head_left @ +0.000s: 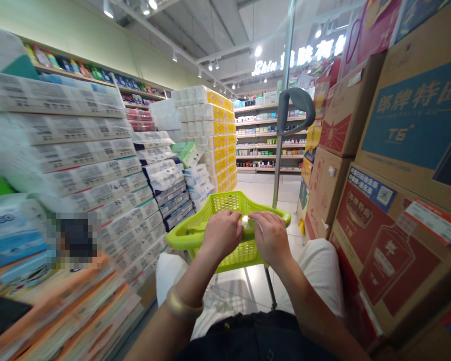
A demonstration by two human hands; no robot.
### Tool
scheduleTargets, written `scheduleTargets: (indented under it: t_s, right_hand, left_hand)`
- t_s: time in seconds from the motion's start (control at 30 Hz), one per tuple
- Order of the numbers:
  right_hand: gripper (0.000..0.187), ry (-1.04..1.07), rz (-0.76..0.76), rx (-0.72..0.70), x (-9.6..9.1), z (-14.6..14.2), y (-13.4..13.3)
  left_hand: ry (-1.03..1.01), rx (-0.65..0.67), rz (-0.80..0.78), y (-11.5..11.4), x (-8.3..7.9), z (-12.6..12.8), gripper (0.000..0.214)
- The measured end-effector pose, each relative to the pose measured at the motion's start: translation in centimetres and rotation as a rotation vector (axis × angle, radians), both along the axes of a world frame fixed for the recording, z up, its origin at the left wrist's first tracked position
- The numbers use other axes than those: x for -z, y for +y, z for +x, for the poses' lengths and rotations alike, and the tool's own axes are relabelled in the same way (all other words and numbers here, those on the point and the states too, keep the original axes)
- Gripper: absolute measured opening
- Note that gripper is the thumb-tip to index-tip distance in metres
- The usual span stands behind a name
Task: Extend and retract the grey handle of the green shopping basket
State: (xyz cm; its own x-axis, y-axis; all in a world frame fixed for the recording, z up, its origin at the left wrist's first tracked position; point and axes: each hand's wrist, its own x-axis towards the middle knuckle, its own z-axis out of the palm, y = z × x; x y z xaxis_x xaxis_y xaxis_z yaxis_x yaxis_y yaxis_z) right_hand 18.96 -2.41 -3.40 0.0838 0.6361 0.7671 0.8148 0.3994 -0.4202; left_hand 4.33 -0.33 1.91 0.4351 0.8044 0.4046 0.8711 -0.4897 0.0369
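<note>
My left hand (222, 231) and my right hand (271, 235) are held close together in front of me, fingers curled. Between them they pinch a small pale, shiny thing (247, 222) that I cannot name. Both hands hover over the near rim of a lime-green plastic shopping basket (195, 231) on wheels, whose grey handle (293, 103) rises on a metal pole at its far right. A gold bangle (182, 307) sits on my left wrist. My knees in white trousers (319, 265) show below the hands.
Stacks of packaged tissue and paper rolls (97, 165) line the left side of the aisle. Brown and red cardboard cartons (391, 190) are piled high on the right. More shelves (263, 145) stand at the far end over a pale tiled floor.
</note>
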Motion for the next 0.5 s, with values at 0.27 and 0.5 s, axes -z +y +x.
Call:
scheduleTargets:
  t_s: [0.27,0.5]
  right_hand:
    - [0.030,0.019,-0.014,0.073,0.2,1.0,0.7]
    - [0.029,0.037,-0.023,0.104,0.2,1.9,0.7]
  left_hand:
    - [0.122,-0.064,0.008,0.6,0.7,1.2,0.040]
    - [0.127,-0.065,0.046,0.4,1.0,0.9,0.041]
